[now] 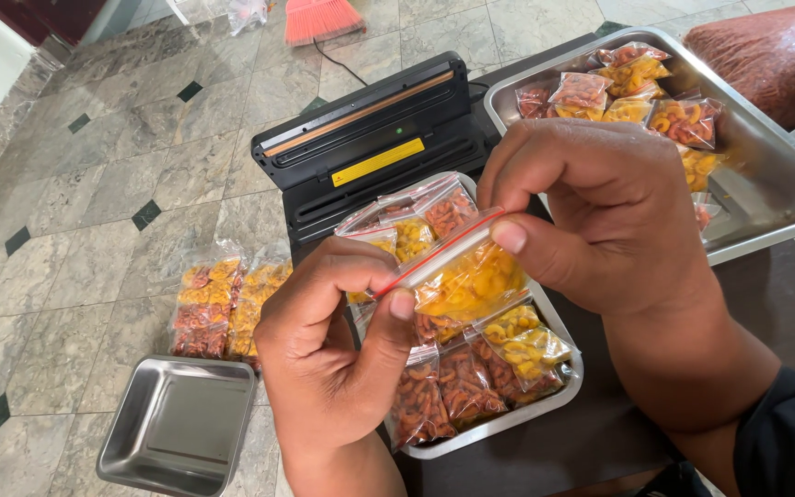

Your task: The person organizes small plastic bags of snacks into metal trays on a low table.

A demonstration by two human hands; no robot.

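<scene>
Both hands pinch a small zip bag (466,276) of yellow snack pieces above a steel tray (570,373).

The left hand (333,354) and right hand (600,216) are closed, thumbs and fingertips gripping the bag's red-edged top. They hide much of the tray's packets; the right forearm is cut off. The dark tabletop (784,294) is crowded.

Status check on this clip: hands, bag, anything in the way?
Left hand and right hand pinching zip strip of small yellow snack bag. Held above tray of filled bags. Nothing in the way.
</scene>
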